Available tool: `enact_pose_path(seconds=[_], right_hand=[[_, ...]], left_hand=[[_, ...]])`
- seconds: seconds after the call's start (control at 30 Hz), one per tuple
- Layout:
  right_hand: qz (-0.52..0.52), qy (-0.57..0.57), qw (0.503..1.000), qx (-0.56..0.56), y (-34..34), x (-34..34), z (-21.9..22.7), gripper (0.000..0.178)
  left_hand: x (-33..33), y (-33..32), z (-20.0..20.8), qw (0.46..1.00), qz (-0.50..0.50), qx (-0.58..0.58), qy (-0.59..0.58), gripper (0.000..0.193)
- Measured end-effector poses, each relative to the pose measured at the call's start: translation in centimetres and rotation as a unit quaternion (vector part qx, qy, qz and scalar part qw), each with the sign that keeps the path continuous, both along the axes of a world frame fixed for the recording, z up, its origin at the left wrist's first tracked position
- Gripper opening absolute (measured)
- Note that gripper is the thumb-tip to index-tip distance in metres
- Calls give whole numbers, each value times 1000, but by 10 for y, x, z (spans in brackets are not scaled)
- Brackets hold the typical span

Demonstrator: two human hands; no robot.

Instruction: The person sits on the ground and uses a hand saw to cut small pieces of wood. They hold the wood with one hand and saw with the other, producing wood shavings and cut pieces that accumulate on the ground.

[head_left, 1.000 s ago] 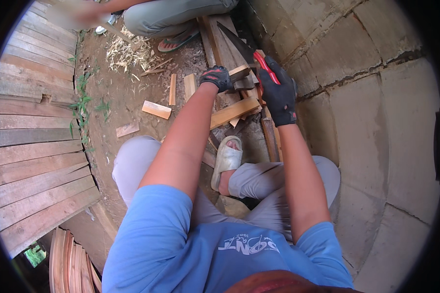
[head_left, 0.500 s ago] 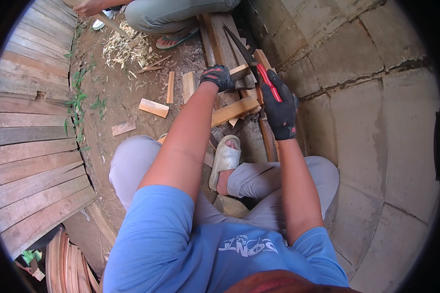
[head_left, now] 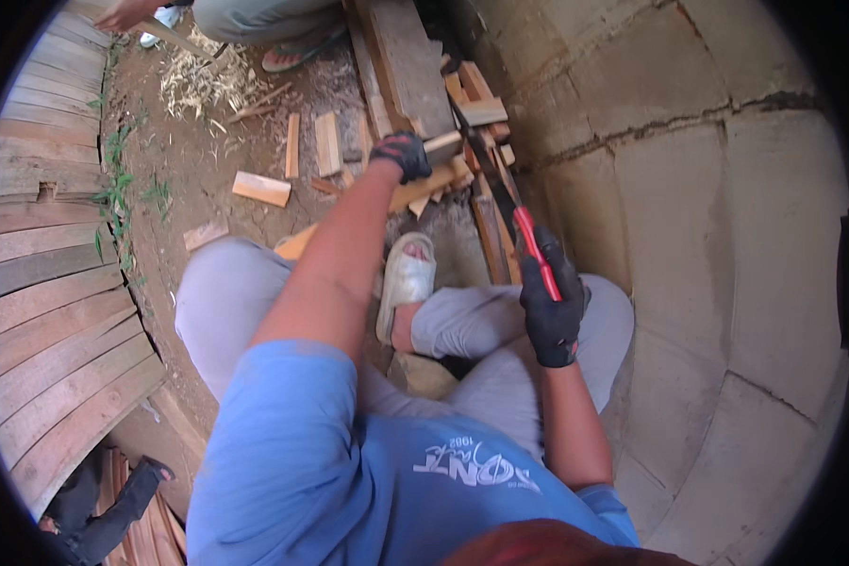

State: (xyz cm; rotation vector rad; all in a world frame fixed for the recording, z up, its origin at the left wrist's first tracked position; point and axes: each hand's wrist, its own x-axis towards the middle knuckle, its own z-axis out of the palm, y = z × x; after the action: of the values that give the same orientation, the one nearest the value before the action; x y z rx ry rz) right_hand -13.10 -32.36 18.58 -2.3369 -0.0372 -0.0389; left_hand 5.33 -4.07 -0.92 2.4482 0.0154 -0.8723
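Two gloved hands work apart: the right hand [head_left: 552, 302] is wrapped around the red handle of a saw [head_left: 489, 160], near the right knee, while the left hand [head_left: 402, 157], farther out, grips a short wood block [head_left: 442, 146]. Between them a sandalled foot [head_left: 407, 283] is planted on the ground, with a stone [head_left: 420, 375] just behind its heel.

Slanting up and away from the right hand, the saw's dark blade runs just beside the block's right end; whether its edge touches the wood cannot be told. Small offcuts [head_left: 481, 111] crowd the blade's far side, wedged toward the concrete wall [head_left: 670, 217], so room on the right is narrow, though a gap shows between glove and wall.

Left of the block there is more room: a strip of dirt [head_left: 189, 151] with a few loose wood pieces [head_left: 261, 188], bounded by the bent-looking edge of a board fence [head_left: 38, 255]. Beyond the block lies a thick beam [head_left: 410, 66]. Farthest off, beside a heap of shavings [head_left: 198, 85], another person's hand [head_left: 127, 13] holds a stick [head_left: 174, 40].
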Motion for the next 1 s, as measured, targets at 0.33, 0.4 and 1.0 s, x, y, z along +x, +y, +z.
enact_pose_path(seconds=[0.33,0.4,1.0], right_hand=[[-85,-63,983,151,-5,6,24,45],[-44,-133,979,145,-3,15,13,44],[-81,-101,976,172,71,125,-43,42]], left_hand=[[12,18,98,983,12,98,-156,86],[20,15,86,966,56,119,-223,84],[34,6,43,894,-116,175,-395,85]])
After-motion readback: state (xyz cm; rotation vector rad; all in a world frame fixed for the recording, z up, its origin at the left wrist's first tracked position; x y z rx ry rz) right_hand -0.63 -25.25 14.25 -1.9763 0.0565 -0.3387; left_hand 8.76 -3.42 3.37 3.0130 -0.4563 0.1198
